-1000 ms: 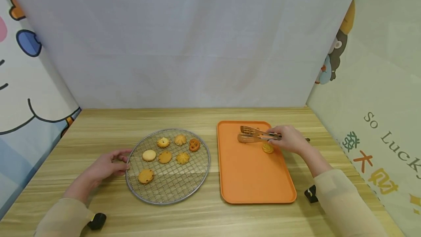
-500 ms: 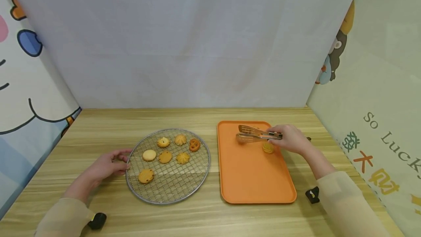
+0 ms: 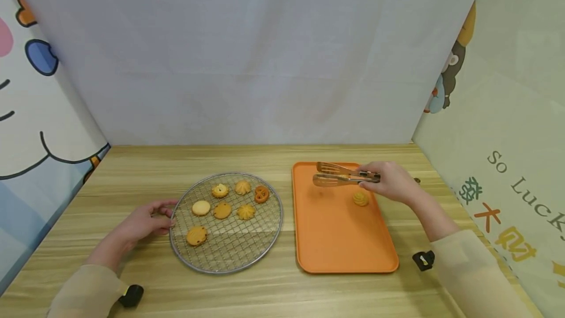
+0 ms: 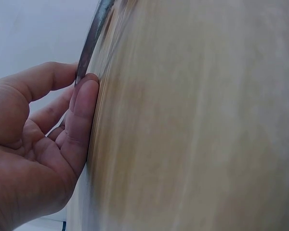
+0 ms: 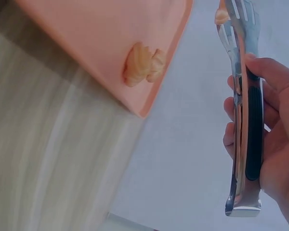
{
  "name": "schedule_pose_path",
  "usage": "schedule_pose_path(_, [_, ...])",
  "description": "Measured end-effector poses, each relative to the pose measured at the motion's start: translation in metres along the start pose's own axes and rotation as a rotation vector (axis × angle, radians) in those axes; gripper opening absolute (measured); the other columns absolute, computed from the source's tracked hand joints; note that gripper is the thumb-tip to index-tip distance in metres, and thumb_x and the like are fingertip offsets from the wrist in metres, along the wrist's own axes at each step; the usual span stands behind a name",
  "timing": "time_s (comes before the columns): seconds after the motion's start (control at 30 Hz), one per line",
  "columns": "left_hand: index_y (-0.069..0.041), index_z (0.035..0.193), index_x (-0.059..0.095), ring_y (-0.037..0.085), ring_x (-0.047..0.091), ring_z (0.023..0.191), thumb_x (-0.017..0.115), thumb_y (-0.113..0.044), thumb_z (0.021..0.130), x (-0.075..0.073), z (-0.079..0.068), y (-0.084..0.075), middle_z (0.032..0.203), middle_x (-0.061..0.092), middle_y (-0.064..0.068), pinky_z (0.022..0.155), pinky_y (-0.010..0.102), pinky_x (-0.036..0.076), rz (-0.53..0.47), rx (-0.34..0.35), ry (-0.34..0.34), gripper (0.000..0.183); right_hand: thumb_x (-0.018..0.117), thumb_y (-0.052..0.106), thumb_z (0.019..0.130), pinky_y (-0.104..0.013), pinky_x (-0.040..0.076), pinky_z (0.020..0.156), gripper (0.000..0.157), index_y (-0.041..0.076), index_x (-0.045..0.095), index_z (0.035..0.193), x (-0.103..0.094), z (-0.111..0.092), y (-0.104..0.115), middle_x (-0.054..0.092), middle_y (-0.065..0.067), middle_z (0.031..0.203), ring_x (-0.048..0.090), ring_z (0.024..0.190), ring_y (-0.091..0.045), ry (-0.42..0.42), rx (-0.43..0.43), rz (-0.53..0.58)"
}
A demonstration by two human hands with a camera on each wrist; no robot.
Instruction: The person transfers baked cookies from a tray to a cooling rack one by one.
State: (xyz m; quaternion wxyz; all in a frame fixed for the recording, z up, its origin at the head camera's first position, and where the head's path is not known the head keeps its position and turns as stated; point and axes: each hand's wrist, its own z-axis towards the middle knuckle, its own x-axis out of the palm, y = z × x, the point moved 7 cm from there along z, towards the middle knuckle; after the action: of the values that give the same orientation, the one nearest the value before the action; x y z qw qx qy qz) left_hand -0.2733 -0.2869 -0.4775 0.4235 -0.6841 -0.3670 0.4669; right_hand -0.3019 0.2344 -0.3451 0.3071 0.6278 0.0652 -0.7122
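In the head view, my left hand (image 3: 143, 222) is at the left rim of a round wire rack (image 3: 238, 263). The left wrist view shows its thumb and forefinger pinching the metal rim (image 4: 89, 50). My right hand (image 3: 395, 183) holds metal serving tongs (image 3: 337, 180) above the far part of an orange tray (image 3: 344, 244). The tongs' two slotted ends stand apart; a small orange patch (image 5: 222, 17) near their tips could be a reflection or food. On the tray lies a swirled cookie (image 3: 360, 199). The right wrist view shows a second cookie (image 5: 156, 65) beside it, mostly hidden by the tongs from the head.
Several cookies lie on the rack, among them a pretzel-shaped one (image 3: 262, 194), a pale oval one (image 3: 201, 208) and a round one (image 3: 196, 235) near the left rim. Rack and tray stand side by side on a wood-grain table (image 3: 247, 296). A pale curtain (image 3: 265, 63) hangs behind.
My right hand has lifted the tongs slightly, and their tips have shifted up and a little left over the tray. The left hand and the cookies have stayed in place.
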Motion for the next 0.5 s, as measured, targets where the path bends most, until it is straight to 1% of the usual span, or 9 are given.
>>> schedule_pose_path(0.13, [0.005,0.145,0.027,0.013,0.057,0.091,0.06,-0.004,0.089,0.0,0.0,0.0,0.115,0.044,0.02,0.076,0.03,0.056,-0.001,0.0,0.001,0.065,0.071,0.02,0.085,-0.028,0.047,0.059,0.033,0.007,0.068,0.115,-0.006,0.002,0.01,0.069,-0.01,0.105,0.058,0.07,-0.009,-0.021,-0.035,-0.02])
schedule_pose_path(0.23, [0.005,0.145,0.027,0.013,0.057,0.091,0.06,-0.005,0.089,0.0,0.0,0.0,0.115,0.044,0.02,0.076,0.03,0.056,-0.002,0.001,0.002,0.065,0.071,0.019,0.084,-0.029,0.048,0.06,0.033,0.007,0.067,0.115,-0.009,0.004,0.017,0.069,-0.01,0.106,0.058,0.07,-0.009,-0.023,-0.055,-0.023])
schedule_pose_path(0.37, [0.005,0.145,0.028,0.012,0.058,0.091,0.061,-0.005,0.089,0.0,0.0,-0.001,0.114,0.045,0.019,0.076,0.03,0.056,0.0,0.002,0.002,0.066,0.072,0.018,0.084,-0.027,0.046,0.058,0.034,0.008,0.067,0.116,-0.013,0.005,0.026,0.069,-0.008,0.106,0.055,0.067,-0.008,-0.03,-0.076,-0.024])
schedule_pose_path(0.5, [0.005,0.145,0.028,0.012,0.058,0.091,0.061,-0.005,0.089,0.0,0.0,-0.001,0.114,0.045,0.019,0.076,0.03,0.056,-0.001,0.001,0.004,0.066,0.073,0.019,0.083,-0.026,0.044,0.057,0.034,0.01,0.068,0.115,-0.02,0.006,0.04,0.069,-0.006,0.104,0.054,0.068,-0.009,-0.053,-0.108,-0.046])
